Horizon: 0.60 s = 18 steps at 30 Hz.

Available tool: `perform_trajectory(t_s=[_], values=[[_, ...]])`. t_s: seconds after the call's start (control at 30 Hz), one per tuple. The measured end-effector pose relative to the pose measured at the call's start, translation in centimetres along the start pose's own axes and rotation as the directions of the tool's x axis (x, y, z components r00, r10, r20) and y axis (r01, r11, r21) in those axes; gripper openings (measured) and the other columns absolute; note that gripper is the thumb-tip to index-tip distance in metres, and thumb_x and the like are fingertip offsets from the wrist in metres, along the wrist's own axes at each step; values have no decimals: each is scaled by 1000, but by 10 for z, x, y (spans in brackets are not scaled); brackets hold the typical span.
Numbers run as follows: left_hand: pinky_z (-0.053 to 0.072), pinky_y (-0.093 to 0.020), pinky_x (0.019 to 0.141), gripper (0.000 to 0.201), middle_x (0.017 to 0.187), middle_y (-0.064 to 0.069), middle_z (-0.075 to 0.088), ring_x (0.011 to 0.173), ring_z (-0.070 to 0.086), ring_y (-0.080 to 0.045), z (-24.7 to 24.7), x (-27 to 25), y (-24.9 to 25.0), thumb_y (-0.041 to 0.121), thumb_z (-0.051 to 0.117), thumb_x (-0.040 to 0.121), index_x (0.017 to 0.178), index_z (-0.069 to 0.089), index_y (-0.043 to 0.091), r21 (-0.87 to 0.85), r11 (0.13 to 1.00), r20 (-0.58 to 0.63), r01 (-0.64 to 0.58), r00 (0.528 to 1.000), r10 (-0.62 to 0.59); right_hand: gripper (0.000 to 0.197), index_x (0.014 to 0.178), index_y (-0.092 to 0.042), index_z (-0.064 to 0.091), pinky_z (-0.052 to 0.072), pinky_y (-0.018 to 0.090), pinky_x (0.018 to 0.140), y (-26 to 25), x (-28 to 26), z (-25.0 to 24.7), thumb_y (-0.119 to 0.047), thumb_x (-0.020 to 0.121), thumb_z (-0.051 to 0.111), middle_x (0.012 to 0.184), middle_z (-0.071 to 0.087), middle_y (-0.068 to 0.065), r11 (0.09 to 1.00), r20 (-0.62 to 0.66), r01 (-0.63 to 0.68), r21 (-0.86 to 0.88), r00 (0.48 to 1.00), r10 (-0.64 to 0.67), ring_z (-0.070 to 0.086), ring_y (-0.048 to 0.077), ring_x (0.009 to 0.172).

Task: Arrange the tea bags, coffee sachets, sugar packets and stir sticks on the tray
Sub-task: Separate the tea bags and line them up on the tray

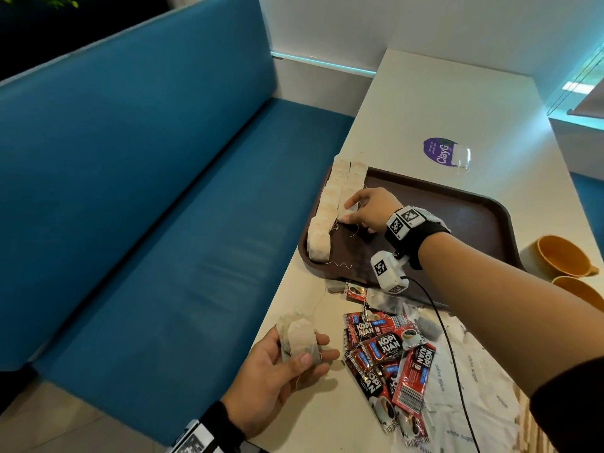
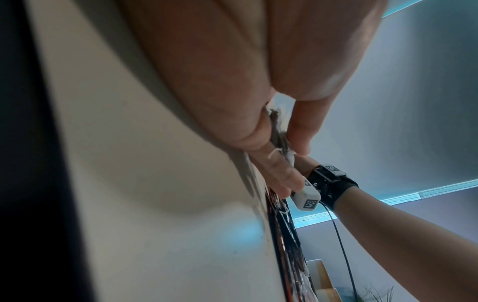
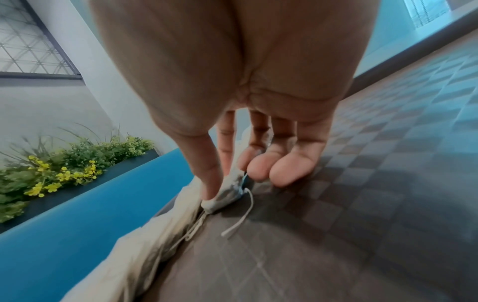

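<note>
A pale table runs alongside a blue booth seat, and on it sits a dark brown tray with two rows of tea bags lined up along its left edge. The right hand reaches over the tray and pinches one tea bag between thumb and index finger, its lower end touching the tray floor at the near end of the inner row, just beside the bags already laid. The left hand rests near the table's edge, fingers curled under a small stack of spare tea bags with the thumb pressing them from above. The likely trouble is the loose strings trailing over the tray: one could snag on a finger as the hand withdraws and drag a laid bag out of line. The bag being set could also land skewed or overlap its neighbour. The coffee sachets and white sugar packets lie heaped on the table near the tray's front edge, not yet arranged.
</note>
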<state>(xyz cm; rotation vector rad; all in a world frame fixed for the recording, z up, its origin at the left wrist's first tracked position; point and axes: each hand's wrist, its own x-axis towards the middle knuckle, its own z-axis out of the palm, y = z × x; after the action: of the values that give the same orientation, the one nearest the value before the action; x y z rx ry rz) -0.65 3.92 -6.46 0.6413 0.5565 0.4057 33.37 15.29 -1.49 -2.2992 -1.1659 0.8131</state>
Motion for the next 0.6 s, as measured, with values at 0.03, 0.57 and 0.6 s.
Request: perform_trajectory(t_s=[0.03, 0.57, 0.6], values=[[61, -39, 86, 52, 128, -30, 63, 120, 62, -47, 0, 0, 0, -1, 71, 84, 131, 50, -7, 1, 1000, -7, -5, 1000, 5, 30, 97, -29, 72, 61, 36, 70, 1, -3, -1, -34, 74, 90, 95, 68, 1, 1000, -8, 2, 26, 1000, -2, 69, 21, 81], [63, -36, 81, 46, 113, -30, 67, 109, 68, -47, 14, -6, 2, -5, 64, 83, 127, 48, -2, -11, 997, -49, -73, 996, 72, 17, 101, -25, 73, 57, 34, 67, -18, -235, 40, -23, 86, 81, 96, 72, 9, 903, 10, 119, 414, 991, -135, 61, 17, 65], [63, -36, 80, 45, 114, -30, 67, 108, 68, -47, 15, -7, 2, -5, 63, 84, 127, 49, -3, -6, 997, -39, -74, 997, 73, 19, 102, -27, 73, 56, 35, 66, -13, -241, 49, -23, 85, 82, 98, 71, 10, 893, 5, 100, 440, 993, -114, 59, 16, 65]])
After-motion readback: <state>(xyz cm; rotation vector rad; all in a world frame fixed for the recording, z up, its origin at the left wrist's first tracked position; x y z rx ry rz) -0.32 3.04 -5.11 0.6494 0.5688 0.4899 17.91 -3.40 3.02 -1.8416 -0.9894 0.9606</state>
